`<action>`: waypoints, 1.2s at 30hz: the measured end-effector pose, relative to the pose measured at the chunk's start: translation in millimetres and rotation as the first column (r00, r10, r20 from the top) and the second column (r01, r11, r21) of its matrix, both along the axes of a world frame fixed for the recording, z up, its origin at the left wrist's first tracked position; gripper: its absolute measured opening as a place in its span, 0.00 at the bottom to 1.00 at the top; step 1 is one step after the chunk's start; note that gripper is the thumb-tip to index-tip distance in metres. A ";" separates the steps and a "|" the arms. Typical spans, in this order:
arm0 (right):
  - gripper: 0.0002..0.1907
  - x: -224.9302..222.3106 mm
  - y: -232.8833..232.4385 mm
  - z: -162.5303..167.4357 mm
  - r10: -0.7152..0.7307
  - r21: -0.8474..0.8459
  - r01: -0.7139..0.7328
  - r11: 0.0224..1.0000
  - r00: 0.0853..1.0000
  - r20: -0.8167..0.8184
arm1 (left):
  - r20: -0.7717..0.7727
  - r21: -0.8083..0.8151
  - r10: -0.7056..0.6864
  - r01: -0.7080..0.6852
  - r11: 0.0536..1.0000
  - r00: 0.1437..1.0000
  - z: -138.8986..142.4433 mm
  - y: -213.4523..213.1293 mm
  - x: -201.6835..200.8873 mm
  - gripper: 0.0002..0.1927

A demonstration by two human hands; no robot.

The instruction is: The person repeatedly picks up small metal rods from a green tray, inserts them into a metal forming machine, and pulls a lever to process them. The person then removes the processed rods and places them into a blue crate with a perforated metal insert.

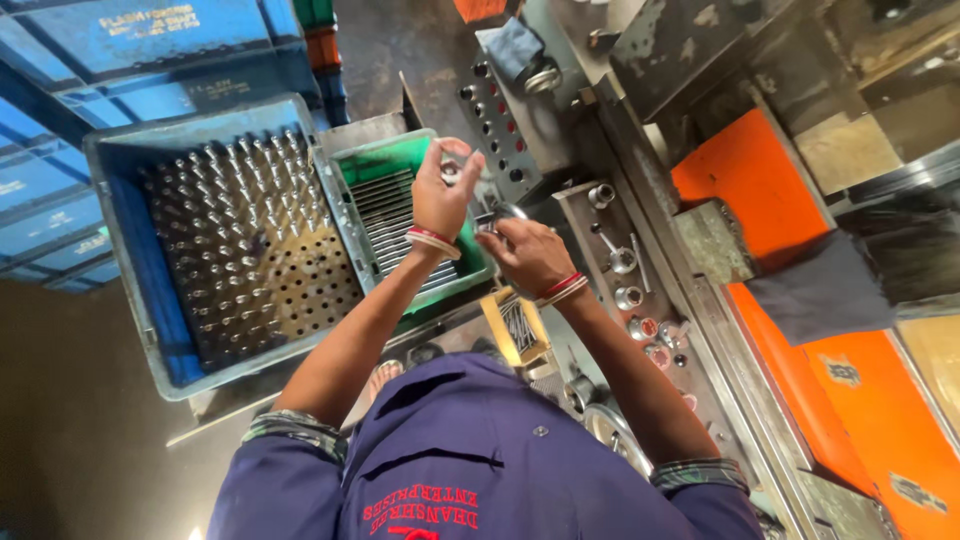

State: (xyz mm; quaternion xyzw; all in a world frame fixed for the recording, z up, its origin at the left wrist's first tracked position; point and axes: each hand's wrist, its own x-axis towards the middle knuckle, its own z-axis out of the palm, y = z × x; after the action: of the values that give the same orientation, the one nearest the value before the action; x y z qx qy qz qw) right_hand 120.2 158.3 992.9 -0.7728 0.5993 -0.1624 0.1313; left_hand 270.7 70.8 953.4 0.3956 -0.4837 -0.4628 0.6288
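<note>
Over the green tray [352, 160], left hand [440, 195] pinches a small metal part [451, 172] in closed fingers. Right hand [525, 252] sits just beside, fingers curled round a shiny ring [503, 212]. Blue crate [120, 260] of pins lies left.

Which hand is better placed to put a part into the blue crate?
Probably the left hand: it holds a small metal part above the green tray, next to the blue crate. The right hand is farther, by the machine.

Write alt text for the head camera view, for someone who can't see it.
A person's left hand holds up a small metal part near the right hand, above a green tray, beside a blue crate of upright metal pieces.
</note>
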 end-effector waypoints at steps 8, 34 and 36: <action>0.11 -62.4 2.1 1.2 -0.060 0.222 -0.066 0.973 0.853 0.518 | 0.385 -0.032 -0.125 0.148 0.988 0.914 15.5 19.9 -0.5 0.22; 0.25 29.8 1.8 22.6 -0.200 0.201 -0.085 0.976 0.013 0.980 | 0.002 -0.089 -0.561 0.559 0.824 0.828 67.1 -18.1 20.0 0.19; 0.27 27.3 -0.9 19.0 -0.160 0.148 0.085 0.985 0.147 0.976 | -0.152 0.116 -0.608 0.625 0.772 0.779 63.4 -25.0 16.0 0.17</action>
State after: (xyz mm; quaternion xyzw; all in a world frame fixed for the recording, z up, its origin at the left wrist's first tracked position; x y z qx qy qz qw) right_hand 147.6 157.4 1011.9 -0.4271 0.4355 -0.6173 0.4969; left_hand 286.7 45.8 1016.8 0.2389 -0.5139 -0.7009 0.4331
